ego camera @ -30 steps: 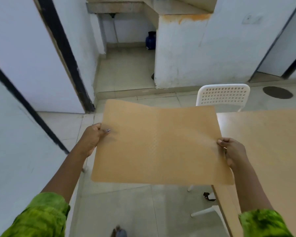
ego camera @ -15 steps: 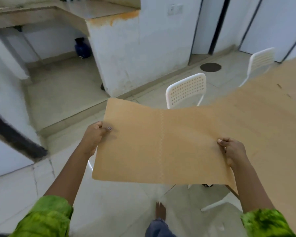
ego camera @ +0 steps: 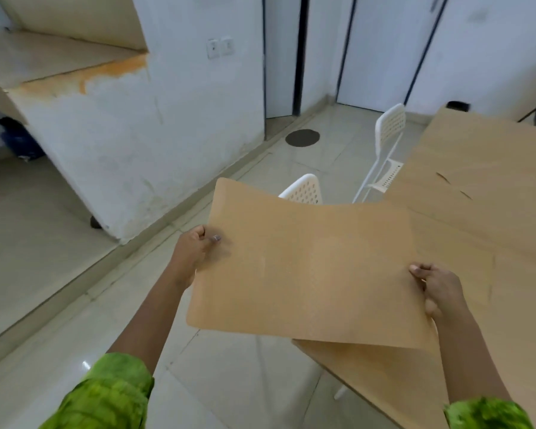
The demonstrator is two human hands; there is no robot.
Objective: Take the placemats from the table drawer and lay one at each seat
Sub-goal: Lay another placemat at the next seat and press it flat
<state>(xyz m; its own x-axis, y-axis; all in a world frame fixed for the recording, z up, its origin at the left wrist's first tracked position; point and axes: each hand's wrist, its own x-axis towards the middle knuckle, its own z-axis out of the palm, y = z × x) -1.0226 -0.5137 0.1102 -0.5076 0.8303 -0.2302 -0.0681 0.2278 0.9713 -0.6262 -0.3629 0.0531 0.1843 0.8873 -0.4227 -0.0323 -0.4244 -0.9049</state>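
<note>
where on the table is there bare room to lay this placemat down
The table top is bare from the near corner under the placemat to the far edge by the far chair. Nothing crowds it; two small dark marks sit mid-table.

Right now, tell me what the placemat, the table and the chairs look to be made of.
Placemat: thin, flexible tan sheet, maybe cork or vinyl; it sags between the left hand and right hand, matte and finely speckled.
Table: light wood or wood-look laminate, smooth, with faint grain and a few dark marks.
Chairs: white moulded plastic, likely; perforated backs.
</note>
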